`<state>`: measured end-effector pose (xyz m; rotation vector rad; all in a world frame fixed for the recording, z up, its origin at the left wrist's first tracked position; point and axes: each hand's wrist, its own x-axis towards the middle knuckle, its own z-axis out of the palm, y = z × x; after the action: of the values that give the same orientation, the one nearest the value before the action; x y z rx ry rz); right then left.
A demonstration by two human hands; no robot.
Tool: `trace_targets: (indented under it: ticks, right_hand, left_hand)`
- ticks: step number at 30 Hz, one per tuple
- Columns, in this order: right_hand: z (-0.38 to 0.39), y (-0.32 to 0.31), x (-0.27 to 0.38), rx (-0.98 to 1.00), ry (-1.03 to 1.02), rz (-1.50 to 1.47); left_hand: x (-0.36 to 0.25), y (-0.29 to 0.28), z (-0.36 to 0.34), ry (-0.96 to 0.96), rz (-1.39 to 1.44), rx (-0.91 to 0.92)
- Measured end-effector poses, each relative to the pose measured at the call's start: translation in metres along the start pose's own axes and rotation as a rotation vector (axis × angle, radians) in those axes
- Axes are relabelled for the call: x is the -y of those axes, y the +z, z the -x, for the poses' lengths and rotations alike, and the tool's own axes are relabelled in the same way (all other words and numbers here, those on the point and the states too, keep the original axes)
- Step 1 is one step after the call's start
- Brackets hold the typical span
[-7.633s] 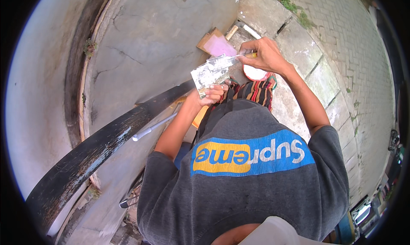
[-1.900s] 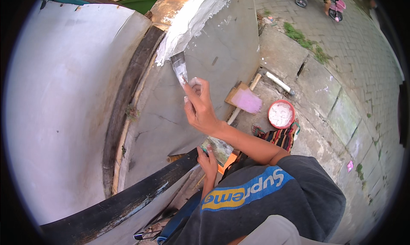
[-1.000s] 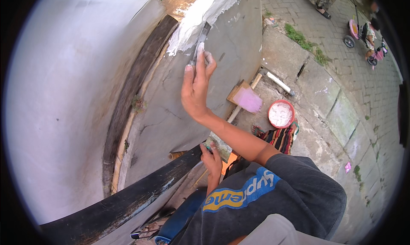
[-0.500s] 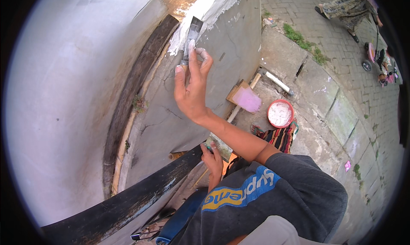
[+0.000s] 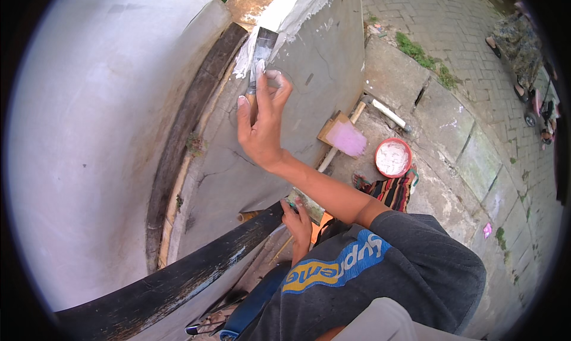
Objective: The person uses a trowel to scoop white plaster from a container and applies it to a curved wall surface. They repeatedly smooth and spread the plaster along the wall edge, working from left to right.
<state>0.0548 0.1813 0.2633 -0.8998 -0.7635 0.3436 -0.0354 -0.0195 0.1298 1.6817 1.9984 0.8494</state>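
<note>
My right hand (image 5: 264,124) is closed round the wooden handle of a putty knife (image 5: 265,45), one finger stretched along its metal blade. White paste smears the blade and my fingertips. The blade lies at the lower edge of a white paste coat (image 5: 291,11) on the top corner of a grey cement wall (image 5: 312,85). Lower down, beside a black pole (image 5: 196,281), my left hand (image 5: 298,225) grips the edge of a flat, pale, stained plate (image 5: 309,207). My forearm hides part of that plate.
A red bucket (image 5: 393,158) of white paste stands at the right, next to striped cloth (image 5: 392,191). Nearer the wall are a pink-smeared board (image 5: 347,137) and a white pipe (image 5: 389,115). Out on the paving, a person (image 5: 516,52) is near a small pink wheeled toy (image 5: 537,109).
My right hand and the putty knife have shifted slightly left and down, and the blade has turned. My left hand stays put. The person on the paving has moved right and nearer.
</note>
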Motion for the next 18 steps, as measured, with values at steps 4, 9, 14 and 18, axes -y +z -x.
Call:
trace_targets:
  ticks: [4,9,14,18]
  right_hand:
    - [0.003,-0.008,0.001,0.014,-0.028,0.007]
    - [0.017,-0.029,0.022,0.105,0.079,-0.066]
    - [0.035,-0.054,0.034,0.181,0.078,-0.066]
    - [0.037,-0.073,0.049,0.232,0.118,-0.069]
  left_hand:
    - [-0.002,0.004,0.003,0.023,0.029,0.006]
    - [-0.004,0.013,0.015,0.09,0.089,-0.011]
    - [-0.019,0.019,0.03,0.126,0.158,-0.02]
    - [-0.012,0.01,0.036,0.096,0.127,-0.018]
